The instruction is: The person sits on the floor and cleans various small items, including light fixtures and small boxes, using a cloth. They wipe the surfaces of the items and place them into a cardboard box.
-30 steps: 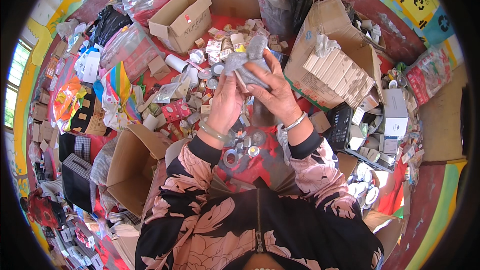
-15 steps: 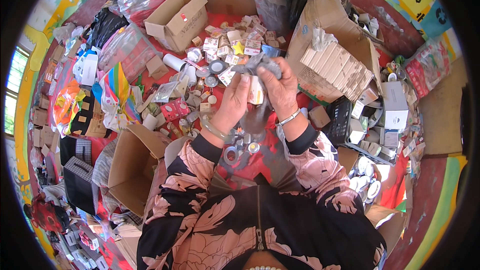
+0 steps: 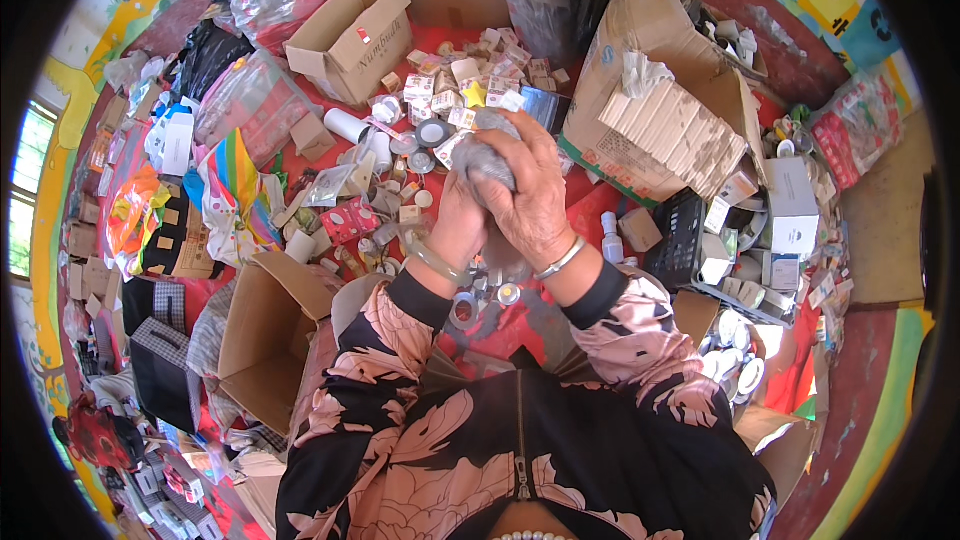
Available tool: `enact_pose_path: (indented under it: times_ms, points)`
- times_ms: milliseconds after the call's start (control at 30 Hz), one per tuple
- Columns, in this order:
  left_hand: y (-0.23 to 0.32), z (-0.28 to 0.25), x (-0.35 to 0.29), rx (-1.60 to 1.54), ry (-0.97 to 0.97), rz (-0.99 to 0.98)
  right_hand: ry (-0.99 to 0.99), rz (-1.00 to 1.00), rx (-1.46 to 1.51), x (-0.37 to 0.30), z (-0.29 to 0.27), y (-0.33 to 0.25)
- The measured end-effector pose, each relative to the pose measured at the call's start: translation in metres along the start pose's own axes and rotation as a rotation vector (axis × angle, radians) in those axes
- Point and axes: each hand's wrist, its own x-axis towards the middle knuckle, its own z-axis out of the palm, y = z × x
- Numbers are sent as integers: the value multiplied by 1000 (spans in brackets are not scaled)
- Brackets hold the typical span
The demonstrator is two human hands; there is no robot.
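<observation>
My two hands are pressed together in front of me, around a bunched grey cloth [image 3: 486,162]. The right hand [image 3: 532,188] is closed over the cloth, its fingers bent across the top. My left hand [image 3: 458,222] is closed beneath and beside it, its fingers mostly covered. A small white and yellow box showed between the thumbs half a second ago; the hands and cloth now hide it. Just beyond them lies a heap of small printed boxes [image 3: 420,88], with a yellow star [image 3: 474,95] among them. Round dark and silvery discs [image 3: 433,132] lie to the left of the fingers.
Open cardboard boxes stand at the far left [image 3: 345,45], near left [image 3: 262,335] and right [image 3: 650,90]. A black crate [image 3: 676,240] of small packages sits at the right. A white bottle [image 3: 611,238] stands near my right wrist. Plastic bags [image 3: 250,105] crowd the left.
My hands have come together, the right one moving left over the cloth. The small box has gone out of sight, and the white bottle beside my right wrist has come into view.
</observation>
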Motion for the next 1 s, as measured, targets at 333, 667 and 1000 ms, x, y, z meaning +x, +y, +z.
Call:
enact_pose_path:
  times_ms: [333,667,1000]
  points:
    - [9,-13,10,868,-225,657,224,1024,1093,7,-5,4]
    - [7,-4,1,343,-265,479,125,1308,1501,5,-5,17]
    - [9,9,-4,480,-271,462,275,965,1185,2,-1,18]
